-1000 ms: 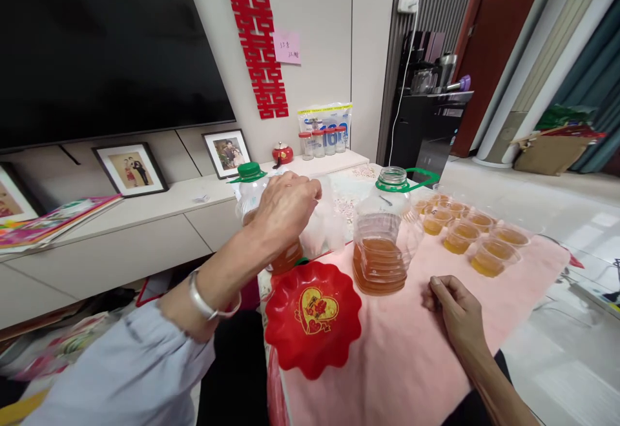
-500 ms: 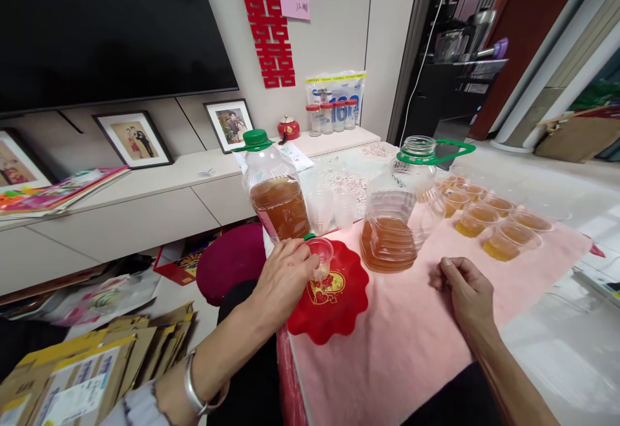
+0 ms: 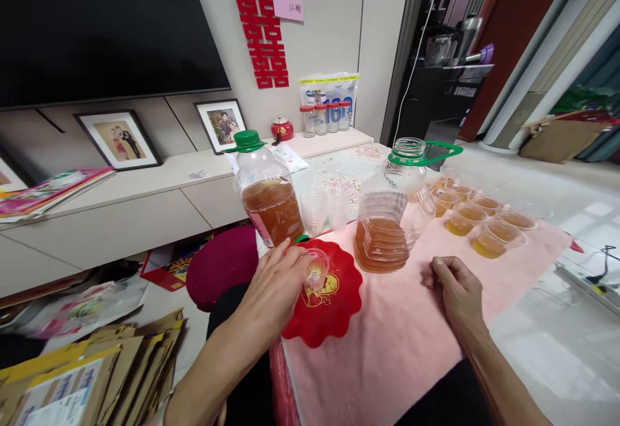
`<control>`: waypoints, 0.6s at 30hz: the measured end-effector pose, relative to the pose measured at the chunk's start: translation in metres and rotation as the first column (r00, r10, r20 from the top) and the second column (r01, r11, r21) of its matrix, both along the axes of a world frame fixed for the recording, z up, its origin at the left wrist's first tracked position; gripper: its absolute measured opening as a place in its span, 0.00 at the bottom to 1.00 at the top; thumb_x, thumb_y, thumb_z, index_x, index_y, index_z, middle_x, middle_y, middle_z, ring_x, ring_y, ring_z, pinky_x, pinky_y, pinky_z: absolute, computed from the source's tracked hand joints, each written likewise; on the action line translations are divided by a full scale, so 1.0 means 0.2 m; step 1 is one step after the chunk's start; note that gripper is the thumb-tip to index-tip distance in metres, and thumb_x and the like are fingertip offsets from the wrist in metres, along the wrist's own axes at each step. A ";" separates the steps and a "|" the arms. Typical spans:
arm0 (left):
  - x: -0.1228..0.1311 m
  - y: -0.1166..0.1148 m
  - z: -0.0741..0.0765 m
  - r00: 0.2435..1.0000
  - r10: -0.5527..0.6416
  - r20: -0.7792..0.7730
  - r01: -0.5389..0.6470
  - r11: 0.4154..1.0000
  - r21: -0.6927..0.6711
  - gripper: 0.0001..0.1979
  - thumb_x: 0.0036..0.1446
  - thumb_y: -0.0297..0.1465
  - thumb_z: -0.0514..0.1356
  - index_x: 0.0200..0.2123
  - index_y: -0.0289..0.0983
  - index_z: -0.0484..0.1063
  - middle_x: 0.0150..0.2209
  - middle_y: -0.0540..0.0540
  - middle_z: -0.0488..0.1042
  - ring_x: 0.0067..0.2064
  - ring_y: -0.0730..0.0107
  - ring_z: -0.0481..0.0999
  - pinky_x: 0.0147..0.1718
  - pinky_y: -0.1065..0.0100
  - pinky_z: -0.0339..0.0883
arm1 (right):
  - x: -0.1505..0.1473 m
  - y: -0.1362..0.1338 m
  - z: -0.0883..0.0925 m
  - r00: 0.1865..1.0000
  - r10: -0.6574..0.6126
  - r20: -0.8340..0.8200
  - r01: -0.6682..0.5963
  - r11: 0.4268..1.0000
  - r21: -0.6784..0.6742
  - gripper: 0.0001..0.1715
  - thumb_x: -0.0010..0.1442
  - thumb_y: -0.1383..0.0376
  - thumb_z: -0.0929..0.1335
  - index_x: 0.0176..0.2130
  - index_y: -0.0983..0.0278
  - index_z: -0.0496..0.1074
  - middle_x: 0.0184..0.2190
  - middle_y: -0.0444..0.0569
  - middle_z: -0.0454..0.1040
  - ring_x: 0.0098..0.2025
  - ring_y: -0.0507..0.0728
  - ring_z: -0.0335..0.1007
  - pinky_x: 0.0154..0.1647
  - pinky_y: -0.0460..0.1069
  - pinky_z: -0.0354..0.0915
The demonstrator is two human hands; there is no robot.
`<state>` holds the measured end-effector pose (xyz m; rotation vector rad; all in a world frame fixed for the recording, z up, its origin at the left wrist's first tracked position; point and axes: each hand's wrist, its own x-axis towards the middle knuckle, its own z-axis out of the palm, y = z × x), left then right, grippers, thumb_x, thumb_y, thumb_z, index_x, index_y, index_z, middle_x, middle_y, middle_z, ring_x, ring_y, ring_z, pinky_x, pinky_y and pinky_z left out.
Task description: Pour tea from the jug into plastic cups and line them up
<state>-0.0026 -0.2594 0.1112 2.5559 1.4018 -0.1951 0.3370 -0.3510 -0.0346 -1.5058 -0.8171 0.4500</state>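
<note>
My left hand [image 3: 281,281] has its fingers round the side of a small clear cup [image 3: 316,271] above the red scalloped plate [image 3: 334,316]. Resting on the pink cloth [image 3: 387,342], my right hand [image 3: 455,287] has its fingers curled in, and nothing shows in them. Between the hands stands an uncapped clear jug [image 3: 385,245] with brown liquid low inside and a green handle ring. A fuller jug [image 3: 274,210] with a green cap is behind my left hand. Several clear cups of amber liquid [image 3: 496,239] stand at the cloth's right side.
Stacked clear cups [image 3: 314,210] stand behind the plate. A maroon stool [image 3: 220,268] and cardboard pieces [image 3: 130,361] are at the left. Along the wall runs a white cabinet [image 3: 145,210] with framed photos [image 3: 119,141] and red-lidded jars [image 3: 320,121]. A power strip [image 3: 588,290] lies far right.
The view has shifted slightly, so most things sit a little further left. My left hand stays at the small cup, its fingers laid a little flatter. My right hand keeps its curled pose.
</note>
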 end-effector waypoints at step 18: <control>0.87 -0.16 -0.34 0.416 0.400 0.817 -0.288 0.910 -0.299 0.64 0.50 0.31 0.74 0.75 0.23 0.33 0.77 0.29 0.35 0.80 0.55 0.38 0.80 0.52 0.42 | -0.01 -0.01 0.02 0.998 0.034 -0.058 -0.031 0.998 0.049 0.19 0.69 0.51 0.70 0.35 0.63 0.73 0.26 0.37 0.71 0.26 0.49 0.69 0.30 0.48 0.69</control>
